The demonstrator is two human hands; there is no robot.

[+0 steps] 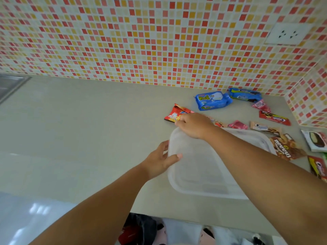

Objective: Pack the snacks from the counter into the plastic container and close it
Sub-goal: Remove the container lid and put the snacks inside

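Observation:
A translucent plastic container [200,167] with its lid on lies on the grey counter near the front edge. My left hand [160,159] grips its left side, thumb on top of the lid. My right hand [192,124] rests curled on the container's far left corner, fingers at the lid's rim. Snack packets lie behind and to the right: a red packet [172,114] just beyond my right hand, a blue packet [213,100], a blue cookie packet [245,95], a brown packet [285,147] and several small ones.
The mosaic tiled wall [141,41] runs along the back and right side, with a white socket [287,33] on it. A steel sink edge [10,85] shows at far left. More packets [315,141] lie at the right edge.

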